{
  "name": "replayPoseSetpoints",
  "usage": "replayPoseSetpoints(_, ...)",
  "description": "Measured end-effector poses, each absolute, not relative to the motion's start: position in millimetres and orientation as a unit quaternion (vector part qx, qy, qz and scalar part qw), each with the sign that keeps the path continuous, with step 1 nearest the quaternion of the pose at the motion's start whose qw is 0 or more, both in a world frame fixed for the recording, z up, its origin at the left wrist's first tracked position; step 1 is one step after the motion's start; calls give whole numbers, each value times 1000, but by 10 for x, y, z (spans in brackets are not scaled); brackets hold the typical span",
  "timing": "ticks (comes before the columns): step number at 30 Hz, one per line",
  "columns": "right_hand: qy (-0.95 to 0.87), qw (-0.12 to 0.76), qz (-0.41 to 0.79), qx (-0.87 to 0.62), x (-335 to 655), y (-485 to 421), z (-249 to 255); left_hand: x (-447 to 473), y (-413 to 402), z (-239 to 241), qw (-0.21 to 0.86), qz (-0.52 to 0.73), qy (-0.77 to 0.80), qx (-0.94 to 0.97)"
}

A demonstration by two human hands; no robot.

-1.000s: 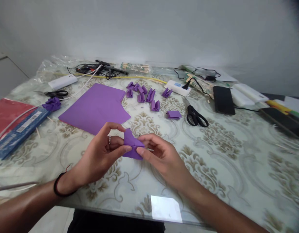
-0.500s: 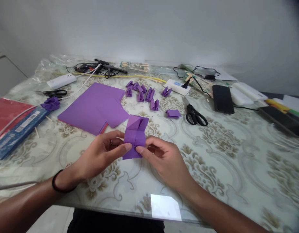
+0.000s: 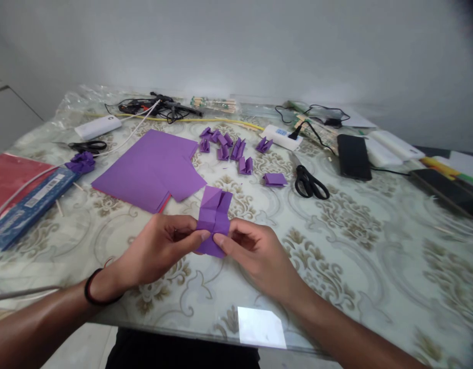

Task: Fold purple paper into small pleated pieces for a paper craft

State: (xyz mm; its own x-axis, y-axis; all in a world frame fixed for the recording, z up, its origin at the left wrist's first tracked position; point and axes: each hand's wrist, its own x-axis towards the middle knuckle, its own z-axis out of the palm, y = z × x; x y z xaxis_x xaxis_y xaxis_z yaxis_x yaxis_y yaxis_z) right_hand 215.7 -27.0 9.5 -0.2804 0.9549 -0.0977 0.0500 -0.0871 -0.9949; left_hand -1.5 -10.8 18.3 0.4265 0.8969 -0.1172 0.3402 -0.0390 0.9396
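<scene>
Pale floral-patterned bench spans the frame. Left hand pinches a creased, oblong purple paper just below centre; its long axis runs up-frame, top leaning slightly right. Right hand pinches its right edge.

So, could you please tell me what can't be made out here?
Head view: back of the folded paper, hidden by its front.
Head view: some fingertips of the left hand and right hand, hidden behind that paper.
Head view: most of the red layer, covered by purple sheets.
Head view: red-and-blue packet, cut off by the left edge.
</scene>
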Motion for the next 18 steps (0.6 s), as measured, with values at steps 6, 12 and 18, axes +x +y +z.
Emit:
replayPoseSetpoints(6, -553, 377, 567, -480, 2168, -264, 100, 4, -110, 196, 539, 293, 456, 645)
replayPoseSetpoints(12, -553, 387, 557, -484, 2170, -259, 84, 45, -100, 216, 634, 271, 436, 578)
replayPoseSetpoints(18, -551, 396, 551, -486, 2166, -276, 76, 42, -104, 206, 632, 296, 432, 571)
